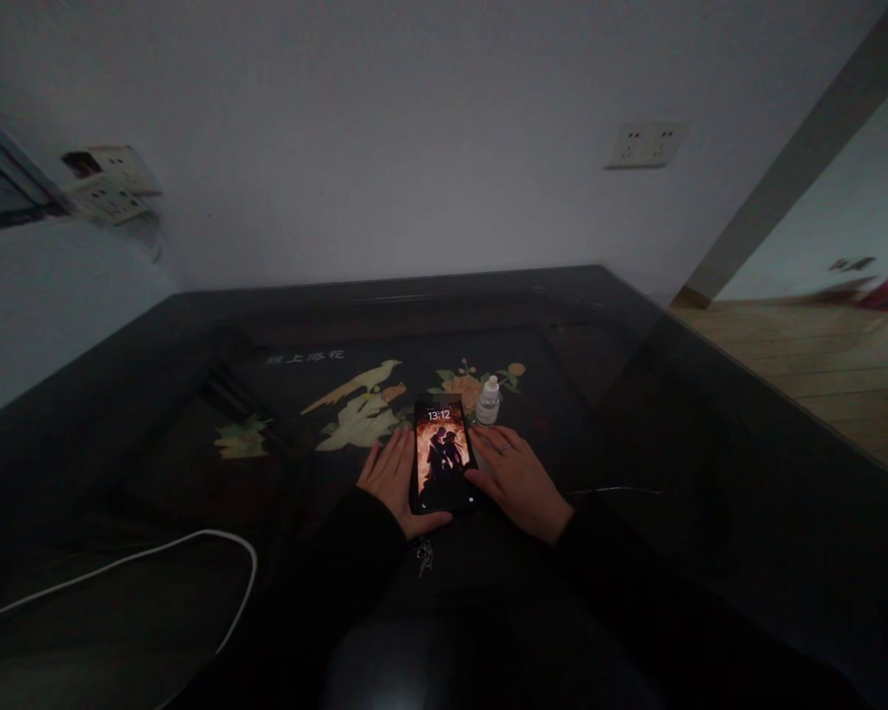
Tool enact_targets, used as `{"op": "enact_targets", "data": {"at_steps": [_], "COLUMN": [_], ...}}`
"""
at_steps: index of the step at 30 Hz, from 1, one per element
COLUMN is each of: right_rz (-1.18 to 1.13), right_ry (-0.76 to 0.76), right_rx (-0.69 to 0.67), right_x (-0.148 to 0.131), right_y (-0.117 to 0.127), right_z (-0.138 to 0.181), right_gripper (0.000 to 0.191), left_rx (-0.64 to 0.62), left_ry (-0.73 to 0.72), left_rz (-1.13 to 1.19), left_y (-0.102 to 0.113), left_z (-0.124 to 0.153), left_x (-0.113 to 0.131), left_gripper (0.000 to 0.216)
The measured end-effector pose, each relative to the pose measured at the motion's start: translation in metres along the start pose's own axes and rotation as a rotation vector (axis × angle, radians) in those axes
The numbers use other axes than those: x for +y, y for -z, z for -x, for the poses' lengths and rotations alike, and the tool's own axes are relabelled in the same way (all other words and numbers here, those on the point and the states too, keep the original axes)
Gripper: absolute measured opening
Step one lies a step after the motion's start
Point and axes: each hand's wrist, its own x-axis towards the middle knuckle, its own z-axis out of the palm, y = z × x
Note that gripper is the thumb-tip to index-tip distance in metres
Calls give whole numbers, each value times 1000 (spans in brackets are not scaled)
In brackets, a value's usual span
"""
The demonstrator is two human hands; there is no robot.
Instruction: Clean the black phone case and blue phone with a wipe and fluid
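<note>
A smartphone [442,463] lies face up on the dark table, its lit screen showing 13:12 over a picture of two figures. Along its left side rests my left hand [394,481], fingers stretched out flat and the thumb at the phone's lower edge. My right hand [519,480] lies to the right with fingers extended, its thumb at the phone's right edge. Just beyond the right fingertips stands a small clear bottle [488,402] with a white cap, upright. Below the phone is a small silvery charm or chain [424,557]; whether it is attached cannot be made out.
The dark glossy table [599,375] bears a bird-and-flower picture [362,419] and backs onto a pale wall. A white cable [148,552] curves across its left side. Wall sockets [645,145] are at right, with a power strip [111,197] at left. The room is dim.
</note>
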Motion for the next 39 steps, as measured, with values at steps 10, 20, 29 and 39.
{"op": "enact_targets", "data": {"at_steps": [10,20,29,39], "right_rz": [39,33,-1,17], "right_ry": [21,32,28,23], "right_rx": [-19,0,4,24], "right_x": [2,3,3,4], "right_y": [-2,-1,4,1], "right_z": [0,3,4,4], "right_gripper": [49,48,49,57], "left_rx": [-79,-94,-150,-146], "left_ry": [36,39,67,64], "left_rz": [-59,-61,-47,-59], "left_y": [7,8,12,10], "left_z": [0,-1,-3,-4], "left_x": [6,8,15,13], "left_gripper": [114,115,112,114]}}
